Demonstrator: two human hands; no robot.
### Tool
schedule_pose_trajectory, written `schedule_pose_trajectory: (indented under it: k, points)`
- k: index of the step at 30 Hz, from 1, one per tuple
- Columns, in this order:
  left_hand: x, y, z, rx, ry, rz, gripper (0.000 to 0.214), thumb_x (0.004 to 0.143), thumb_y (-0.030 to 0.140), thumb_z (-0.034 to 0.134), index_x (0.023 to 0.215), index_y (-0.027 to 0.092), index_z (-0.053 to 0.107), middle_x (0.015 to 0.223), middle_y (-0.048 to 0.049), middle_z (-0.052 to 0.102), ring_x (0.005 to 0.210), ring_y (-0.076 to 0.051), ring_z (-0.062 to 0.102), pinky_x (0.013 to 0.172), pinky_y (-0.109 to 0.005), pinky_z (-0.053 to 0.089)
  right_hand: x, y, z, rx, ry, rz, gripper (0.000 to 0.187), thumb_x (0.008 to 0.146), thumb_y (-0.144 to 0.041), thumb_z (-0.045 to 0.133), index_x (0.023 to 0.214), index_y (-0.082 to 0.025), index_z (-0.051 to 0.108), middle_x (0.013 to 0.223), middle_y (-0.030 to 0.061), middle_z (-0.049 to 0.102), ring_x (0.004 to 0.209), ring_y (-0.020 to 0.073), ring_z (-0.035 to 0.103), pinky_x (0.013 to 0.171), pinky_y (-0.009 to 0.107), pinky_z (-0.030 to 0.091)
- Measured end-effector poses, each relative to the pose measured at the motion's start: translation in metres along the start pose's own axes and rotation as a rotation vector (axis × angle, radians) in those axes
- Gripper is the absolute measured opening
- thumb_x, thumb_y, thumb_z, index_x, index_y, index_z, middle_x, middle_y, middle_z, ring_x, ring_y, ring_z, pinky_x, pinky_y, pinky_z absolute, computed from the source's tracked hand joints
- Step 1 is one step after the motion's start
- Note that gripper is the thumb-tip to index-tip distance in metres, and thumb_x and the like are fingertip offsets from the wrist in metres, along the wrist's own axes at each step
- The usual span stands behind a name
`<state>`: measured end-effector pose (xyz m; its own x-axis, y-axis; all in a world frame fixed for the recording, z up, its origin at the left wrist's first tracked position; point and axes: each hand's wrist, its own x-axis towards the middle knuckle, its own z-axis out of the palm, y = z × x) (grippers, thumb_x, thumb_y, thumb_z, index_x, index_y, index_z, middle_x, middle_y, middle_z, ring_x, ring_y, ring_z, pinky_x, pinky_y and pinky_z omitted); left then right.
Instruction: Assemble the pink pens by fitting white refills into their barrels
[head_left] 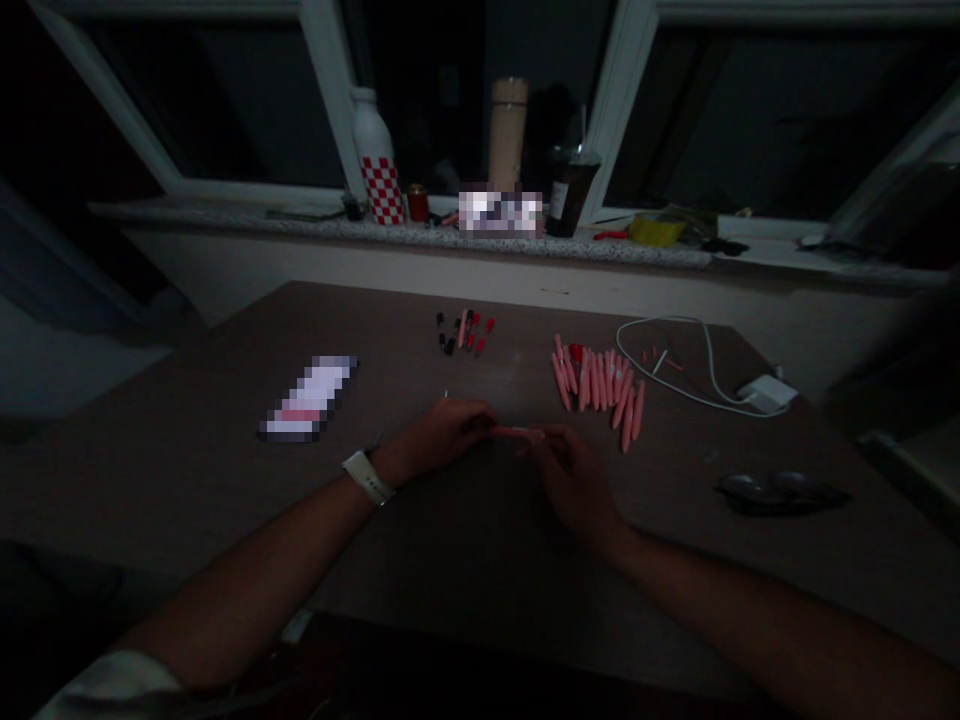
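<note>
**Q:** What formed the work area?

**A:** A brown tabletop, dimly lit, stood below a granite window sill. The sill carried a white bottle with a red-checked pattern and a tan flask.

**Q:** What lay on the tabletop?

**A:** At the right were a white power adapter and its looped white cable. Just beside the cable lay a fanned group of pink barrels; farther left was a cluster of small red and black parts.

**Q:** Where was the item in hand, and how did it look?

**A:** A single pink barrel — slim, straight and smooth — lay level between the left hand and the right hand, over the table near its centre. It matched the fanned group in colour and form.

**Q:** State the fingers.

**A:** The left fingers were curled closed at one end of the barrel; the right fingers were pressed together, pinching the other end. Exact fingertip contact was too dark to tell.
</note>
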<state>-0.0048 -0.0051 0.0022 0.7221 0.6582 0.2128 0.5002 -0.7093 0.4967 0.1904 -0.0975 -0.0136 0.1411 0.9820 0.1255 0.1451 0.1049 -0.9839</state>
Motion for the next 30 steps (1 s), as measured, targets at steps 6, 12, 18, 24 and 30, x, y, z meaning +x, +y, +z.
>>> schedule_pose_trajectory:
  k: [6, 12, 18, 24, 30]
  points:
    - [0.001, -0.004, 0.000, 0.011, 0.057, -0.021, 0.010, 0.090, 0.019, 0.059, 0.098, 0.019, 0.064, 0.094, -0.0018, 0.071, 0.084, -0.015, 0.065, 0.074, -0.025, 0.045, 0.001, 0.001, 0.000, 0.048, 0.051, 0.031, 0.028, 0.088, -0.046, 0.057, 0.096, -0.019, 0.059, 0.082, 0.0037, 0.071, 0.078, 0.0194, 0.067, 0.068, 0.030, 0.048]
    - [0.002, -0.007, 0.003, -0.025, 0.106, -0.065, 0.011, 0.091, 0.024, 0.057, 0.100, 0.020, 0.062, 0.094, -0.0020, 0.070, 0.087, -0.016, 0.065, 0.075, -0.026, 0.046, 0.001, 0.004, -0.001, 0.038, 0.057, 0.018, 0.027, 0.089, -0.045, 0.057, 0.097, -0.019, 0.059, 0.083, 0.0037, 0.070, 0.080, 0.0193, 0.066, 0.068, 0.029, 0.047]
    - [0.002, -0.011, 0.006, 0.003, 0.155, -0.076, 0.012, 0.093, 0.027, 0.054, 0.099, 0.020, 0.062, 0.090, -0.0020, 0.069, 0.079, -0.016, 0.063, 0.070, -0.026, 0.044, 0.000, 0.003, -0.001, 0.021, 0.070, 0.007, 0.028, 0.090, -0.047, 0.055, 0.097, -0.020, 0.059, 0.085, 0.0041, 0.071, 0.077, 0.0195, 0.066, 0.065, 0.029, 0.045]
    - [0.002, -0.010, 0.005, -0.022, 0.192, -0.059, 0.015, 0.096, 0.030, 0.050, 0.099, 0.019, 0.060, 0.091, -0.0031, 0.068, 0.080, -0.016, 0.062, 0.070, -0.026, 0.044, 0.001, 0.003, -0.001, 0.050, 0.059, 0.008, 0.025, 0.090, -0.044, 0.055, 0.096, -0.020, 0.057, 0.085, 0.0041, 0.070, 0.078, 0.0193, 0.065, 0.064, 0.029, 0.045]
    - [0.002, -0.011, 0.005, -0.056, 0.208, -0.111, 0.016, 0.097, 0.032, 0.047, 0.100, 0.020, 0.058, 0.088, -0.0019, 0.068, 0.079, -0.016, 0.063, 0.068, -0.026, 0.045, 0.000, 0.002, -0.001, 0.056, 0.060, 0.019, 0.025, 0.091, -0.044, 0.055, 0.097, -0.020, 0.058, 0.085, 0.0037, 0.070, 0.080, 0.0184, 0.064, 0.066, 0.029, 0.045]
